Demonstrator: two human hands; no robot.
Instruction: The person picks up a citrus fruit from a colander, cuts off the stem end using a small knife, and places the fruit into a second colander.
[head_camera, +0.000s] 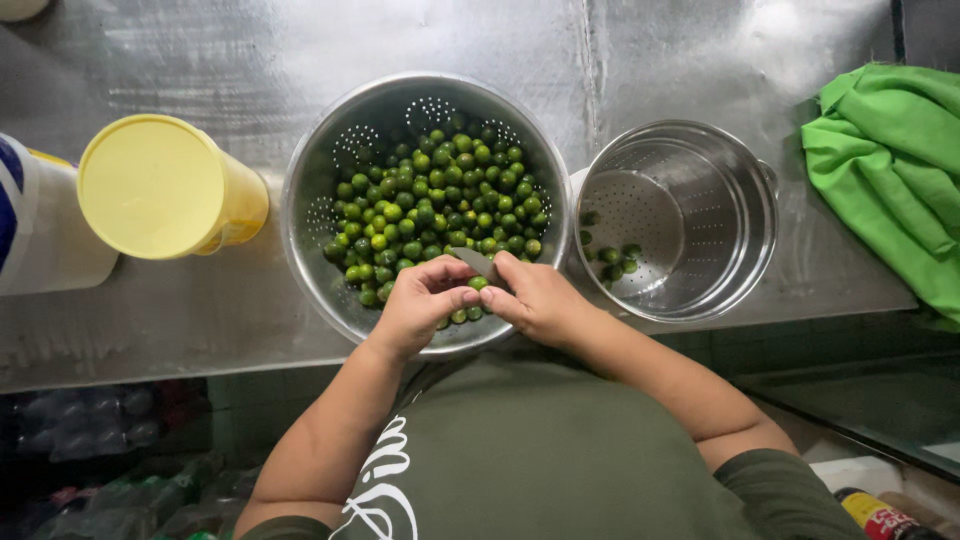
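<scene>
While both hands meet over the near rim of the colander (330, 150) on the steel desk (700, 60), the left hand (420, 305) pinches a small green lime (478, 283); the right hand (540, 300) grips a knife (474, 262), blade pointing up-left above the lime.

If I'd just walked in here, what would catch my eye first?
Likely the big steel colander at the centre of the metal counter, heaped with small green citrus fruits. At its near rim, the left hand pinches one fruit while the right hand holds a knife blade against it. A yellow-lidded pitcher sits left, a perforated pot right.
</scene>
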